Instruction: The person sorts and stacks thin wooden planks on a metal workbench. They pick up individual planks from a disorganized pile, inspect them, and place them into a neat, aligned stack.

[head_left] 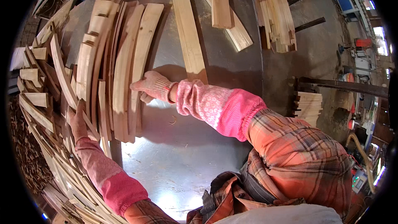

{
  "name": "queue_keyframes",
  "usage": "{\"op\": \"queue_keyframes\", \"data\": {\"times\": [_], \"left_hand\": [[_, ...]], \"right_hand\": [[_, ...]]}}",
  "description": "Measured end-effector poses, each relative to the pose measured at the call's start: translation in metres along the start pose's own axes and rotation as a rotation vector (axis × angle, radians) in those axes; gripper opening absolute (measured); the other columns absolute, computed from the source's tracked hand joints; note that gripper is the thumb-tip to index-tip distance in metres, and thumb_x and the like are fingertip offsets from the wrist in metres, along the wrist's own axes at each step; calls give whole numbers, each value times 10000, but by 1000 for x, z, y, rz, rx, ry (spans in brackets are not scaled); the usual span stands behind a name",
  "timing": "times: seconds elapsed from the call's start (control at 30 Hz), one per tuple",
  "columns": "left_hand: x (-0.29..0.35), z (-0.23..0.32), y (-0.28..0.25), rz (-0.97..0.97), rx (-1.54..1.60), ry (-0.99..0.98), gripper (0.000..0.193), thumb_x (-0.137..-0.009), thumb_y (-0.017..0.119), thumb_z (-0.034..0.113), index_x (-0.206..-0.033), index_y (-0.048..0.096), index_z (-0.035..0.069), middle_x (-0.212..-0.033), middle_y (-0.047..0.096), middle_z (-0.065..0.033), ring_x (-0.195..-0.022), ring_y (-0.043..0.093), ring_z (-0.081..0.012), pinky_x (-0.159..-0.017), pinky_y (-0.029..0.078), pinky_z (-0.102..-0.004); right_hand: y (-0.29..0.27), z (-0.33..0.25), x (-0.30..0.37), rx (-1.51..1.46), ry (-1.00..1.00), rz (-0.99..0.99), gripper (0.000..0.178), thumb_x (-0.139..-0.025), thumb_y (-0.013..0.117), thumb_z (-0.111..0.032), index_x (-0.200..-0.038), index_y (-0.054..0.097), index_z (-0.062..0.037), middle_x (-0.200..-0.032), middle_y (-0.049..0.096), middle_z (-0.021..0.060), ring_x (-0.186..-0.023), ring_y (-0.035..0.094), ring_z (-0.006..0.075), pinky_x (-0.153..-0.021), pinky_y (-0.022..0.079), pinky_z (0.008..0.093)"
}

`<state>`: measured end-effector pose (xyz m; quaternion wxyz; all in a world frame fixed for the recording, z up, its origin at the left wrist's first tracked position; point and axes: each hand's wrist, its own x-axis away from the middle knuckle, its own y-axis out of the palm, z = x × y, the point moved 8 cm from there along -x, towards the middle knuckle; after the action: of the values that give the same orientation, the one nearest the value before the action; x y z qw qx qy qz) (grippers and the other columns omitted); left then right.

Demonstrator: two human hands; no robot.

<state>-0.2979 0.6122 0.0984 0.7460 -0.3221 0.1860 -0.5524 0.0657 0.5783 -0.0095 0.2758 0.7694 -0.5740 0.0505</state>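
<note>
Gloved in pale pink knit, my right hand (154,86) grips the edge of a pale wooden board (146,37). That board lies at the right side of a row of boards (125,70) on the metal table (178,145). My left hand (77,123) is closed on a narrow wooden slat (62,71), which slants along the left side of the row. The left fingertips are partly hidden by the slat. Pink patterned sleeve covers lie over both forearms.
A single board (187,29) lies beyond my right forearm, near two crossed boards (222,4). More boards (275,16) are stacked at the far right, with a smaller stack (309,108) lower down. Many loose slats (70,170) crowd the left side. A dark metal bar (344,87) extends at right.
</note>
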Motion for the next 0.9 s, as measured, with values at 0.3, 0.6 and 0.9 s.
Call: {"op": "queue_keyframes", "data": {"times": [0.3,0.6,0.9], "left_hand": [[64,-34,-2,-130,184,-180,559,-950,699,445,-1341,674,46,-1288,662,-100,-1204,600,-220,-1060,435,-365],[174,-70,81,-221,582,-328,541,-938,729,320,-1342,562,0,-1174,664,-103,-1040,645,-209,-937,524,-339],[383,-165,87,-170,568,-566,672,-949,679,393,-1441,495,-26,-1257,623,-122,-1148,581,-221,-1011,458,-368]], "right_hand": [[11,-18,52,730,-3,128,631,-847,750,-412,-1184,628,107,-1175,686,323,-1176,658,439,-1011,518,471],[-49,51,59,316,57,278,514,-869,796,-373,-1109,670,65,-971,713,107,-786,683,225,-665,584,345],[12,120,104,877,117,-71,697,-835,788,-550,-1042,658,102,-905,698,149,-787,655,252,-749,552,393]]}}
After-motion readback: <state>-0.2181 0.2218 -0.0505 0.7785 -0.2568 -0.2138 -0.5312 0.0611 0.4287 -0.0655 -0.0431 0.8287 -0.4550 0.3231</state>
